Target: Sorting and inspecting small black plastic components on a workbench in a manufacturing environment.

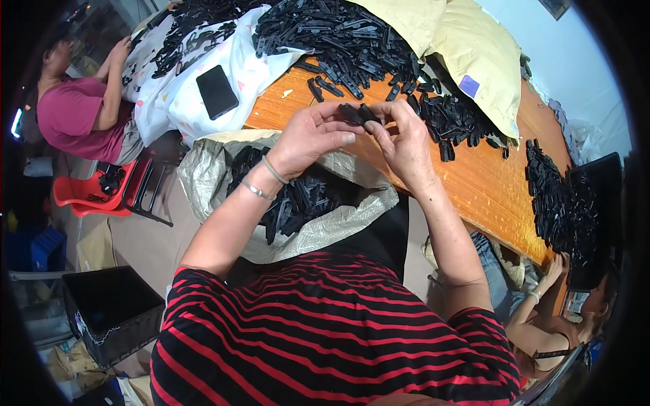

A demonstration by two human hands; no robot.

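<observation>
Orange-brown wood makes up the long table (474,183), which runs away to the right and is heaped with black plastic parts (338,37) at its far end, with a looser scatter (453,118) toward the middle and another pile (558,196) along the right edge. A pale yellow sack (484,57) lies against the far heap, and a white printed cloth (203,68) carrying a dark phone (217,91) covers the table's left corner. Both hands are raised above the near table edge: the left hand (308,139) and the right hand (406,139) meet at the fingertips and together pinch a small black part (359,113) between thumbs and forefingers. Just below the hands, off the table edge, an open woven sack (325,227) holds more black parts. Bare table shows only in a strip between the hands and the right-hand pile. On the left a person in a pink top (71,118) sits by a red chair (91,196); another person's hand (552,271) works at the lower right. A black crate (115,311) stands on the floor at the lower left, with open floor between it and the sack
</observation>
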